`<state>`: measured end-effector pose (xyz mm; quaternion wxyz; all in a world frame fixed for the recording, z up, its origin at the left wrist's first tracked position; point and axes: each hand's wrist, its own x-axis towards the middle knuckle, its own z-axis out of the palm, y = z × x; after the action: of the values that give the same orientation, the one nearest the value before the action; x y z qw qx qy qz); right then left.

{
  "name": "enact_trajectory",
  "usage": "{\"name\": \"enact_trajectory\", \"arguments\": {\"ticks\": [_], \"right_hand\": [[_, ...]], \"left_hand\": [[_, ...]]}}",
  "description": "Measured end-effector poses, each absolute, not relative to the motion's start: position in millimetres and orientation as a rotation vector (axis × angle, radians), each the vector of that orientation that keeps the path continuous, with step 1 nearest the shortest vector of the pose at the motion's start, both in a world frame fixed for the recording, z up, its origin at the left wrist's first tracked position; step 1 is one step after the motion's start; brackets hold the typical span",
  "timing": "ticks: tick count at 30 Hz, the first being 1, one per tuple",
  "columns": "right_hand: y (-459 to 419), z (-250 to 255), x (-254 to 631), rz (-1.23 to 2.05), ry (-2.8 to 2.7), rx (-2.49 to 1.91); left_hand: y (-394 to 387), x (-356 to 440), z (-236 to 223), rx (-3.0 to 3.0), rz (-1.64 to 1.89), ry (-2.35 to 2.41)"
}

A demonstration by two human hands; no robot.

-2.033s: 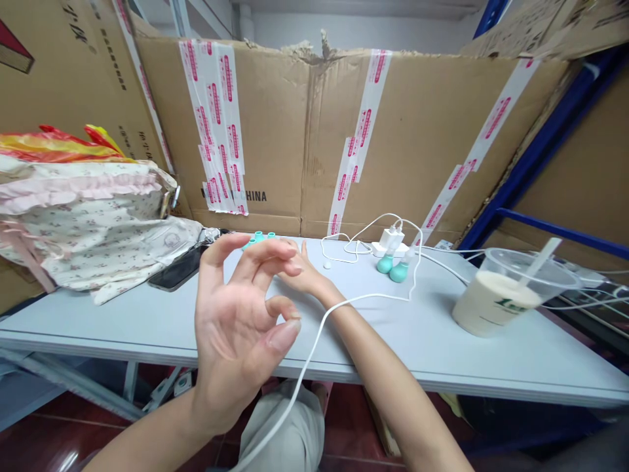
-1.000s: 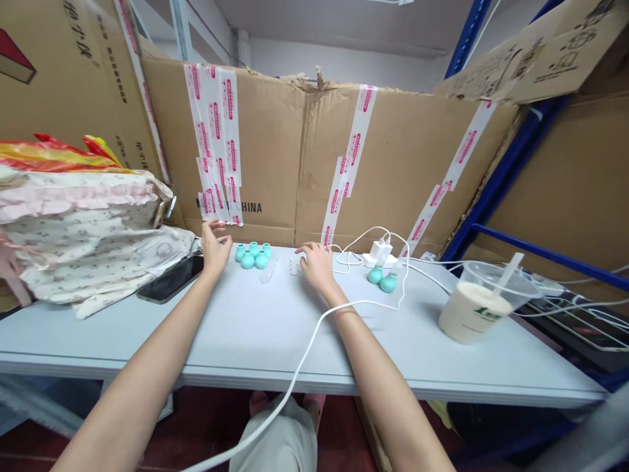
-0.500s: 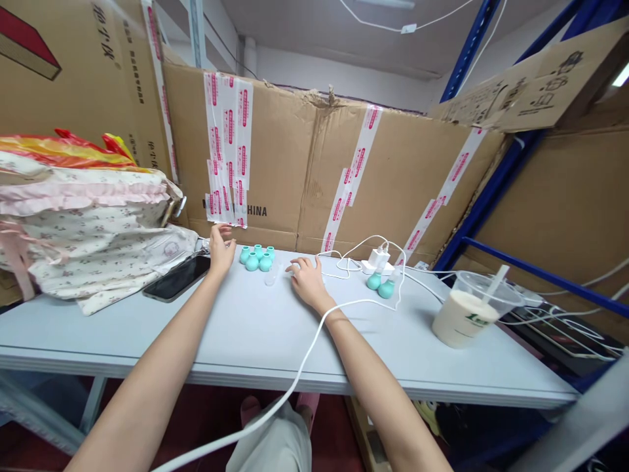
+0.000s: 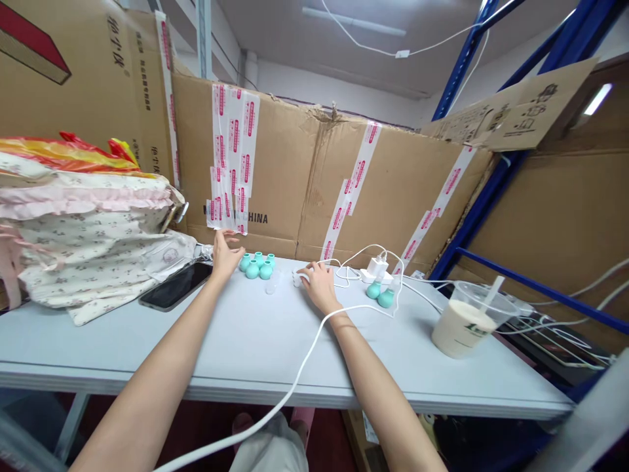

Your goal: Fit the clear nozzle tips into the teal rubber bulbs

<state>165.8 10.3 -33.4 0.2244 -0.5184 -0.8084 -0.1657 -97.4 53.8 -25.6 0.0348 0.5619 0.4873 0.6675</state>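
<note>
My left hand (image 4: pixel 227 257) is at the back left of the table, its thumb and fingers apart and nothing seen between them. Close to its thumb stands a cluster of several teal rubber bulbs (image 4: pixel 252 269) with their open necks up. A clear, rounded tube-like piece (image 4: pixel 272 283) lies just in front of them. My right hand (image 4: pixel 318 286) reaches over the table with fingers arched and spread, the tips at a few small clear pieces (image 4: pixel 296 278); whether it grips one is hidden. Two more teal bulbs (image 4: pixel 386 298) with clear tops sit farther right.
A black phone (image 4: pixel 174 287) and a floral cloth bag (image 4: pixel 98 242) are on the left. A white charger (image 4: pixel 377 267) with loose cables is behind the right-hand bulbs. A cup of milky drink (image 4: pixel 462 324) stands at right. One white cable (image 4: pixel 304 367) crosses my right wrist.
My left hand has moved slightly right, nearer the bulb cluster. My right hand has shifted a little right, and small clear pieces now show at its fingertips. The camera view has tilted up slightly.
</note>
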Motion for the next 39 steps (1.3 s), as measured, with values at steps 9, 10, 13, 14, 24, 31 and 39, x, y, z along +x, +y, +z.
{"name": "enact_trajectory", "arguments": {"ticks": [9,10,13,14,24,31,39], "right_hand": [[21,-47,162,-0.438,-2.320,-1.354],[21,-47,162,-0.432,-2.317,-1.353],[21,-46,162,-0.420,-2.313,-1.347],[21,-45,162,-0.417,-2.311,-1.346],[20,-19,181,-0.255,-1.964,-1.315],[28,-18,199,-0.182,-1.858,-1.432],[27,-43,179,-0.323,-2.176,-1.324]], "left_hand": [[58,-95,-29,1.857,2.029,1.429],[58,-94,-30,1.870,2.019,1.426],[56,-92,-30,1.891,1.985,1.437],[56,-91,-29,1.897,1.975,1.440],[48,-75,-25,2.139,1.735,1.334],[49,-81,-31,2.269,1.843,1.222],[46,-80,-33,2.383,1.706,1.264]]}}
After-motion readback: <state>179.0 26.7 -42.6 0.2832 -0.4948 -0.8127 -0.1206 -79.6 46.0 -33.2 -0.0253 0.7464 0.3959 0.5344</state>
